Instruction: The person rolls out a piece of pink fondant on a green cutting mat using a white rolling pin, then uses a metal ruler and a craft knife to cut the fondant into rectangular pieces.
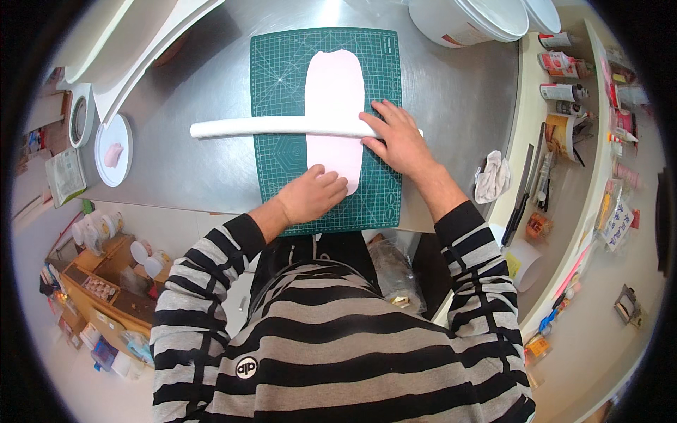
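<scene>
A long strip of rolled-out pale pink dough [335, 92] lies lengthwise on a green gridded cutting mat [282, 92]. Across the strip rests a white rolling pin [247, 126], reaching past the mat's left edge. My right hand [402, 142] lies over the pin's right part, thumb on the near side and fingers stretched on the far side, straddling it. My left hand [314, 195] is closed, its curled fingers at the strip's near left edge; whatever they pinch is hidden beneath them.
A metal worktop [451, 99] carries the mat. To the left is a white round dish [125, 169] holding a pink lump. White tubs [472, 21] stand at the far right, a crumpled cloth [493, 176] at the right edge. Bottles and tools line a shelf [564, 148] further right.
</scene>
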A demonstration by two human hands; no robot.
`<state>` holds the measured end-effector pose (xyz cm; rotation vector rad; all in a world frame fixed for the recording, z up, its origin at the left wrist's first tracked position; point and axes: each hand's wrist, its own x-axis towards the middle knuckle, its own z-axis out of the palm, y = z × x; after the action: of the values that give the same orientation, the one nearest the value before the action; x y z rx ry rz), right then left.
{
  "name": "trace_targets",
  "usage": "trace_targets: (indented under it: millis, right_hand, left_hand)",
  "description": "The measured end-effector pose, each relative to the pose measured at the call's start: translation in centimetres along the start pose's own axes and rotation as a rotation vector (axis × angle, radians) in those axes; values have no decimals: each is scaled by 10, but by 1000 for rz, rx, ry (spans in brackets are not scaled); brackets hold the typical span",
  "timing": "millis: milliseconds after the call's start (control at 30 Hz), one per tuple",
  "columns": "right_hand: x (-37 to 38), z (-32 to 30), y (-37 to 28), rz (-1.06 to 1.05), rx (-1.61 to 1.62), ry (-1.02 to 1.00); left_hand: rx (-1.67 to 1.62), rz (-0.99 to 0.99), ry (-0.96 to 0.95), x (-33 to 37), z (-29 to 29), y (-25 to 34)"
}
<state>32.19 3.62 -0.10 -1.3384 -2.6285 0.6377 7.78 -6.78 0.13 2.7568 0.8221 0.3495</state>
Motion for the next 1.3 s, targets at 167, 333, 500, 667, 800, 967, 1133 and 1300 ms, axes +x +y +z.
trace_targets:
  millis: [167, 333, 500, 667, 800, 967, 1133, 1300]
  right_hand:
    - [2, -1, 2, -26, 11, 28]
    - [5, 1, 8, -37, 25, 22]
    - [4, -6, 1, -38, 5, 39]
    - [41, -29, 15, 102, 97, 61]
    - [70, -10, 34, 172, -18, 206]
    - [41, 20, 32, 232, -51, 161]
    - [2, 16, -2, 243, -104, 40]
    - [-50, 26, -39, 257, -171, 2]
  left_hand:
    - [-380, -410, -25, 13, -22, 4]
    - [-344, -264, 53, -5, -6, 15]
    - [-247, -179, 191, -6, -4, 23]
    - [-199, -751, 257, -4, -47, -68]
    - [65, -871, 144, -18, -32, -150]
    - [121, -890, 3, -37, -14, -143]
    - [101, -900, -158, -47, -31, -92]
    - [24, -845, -155, -82, -30, -38]
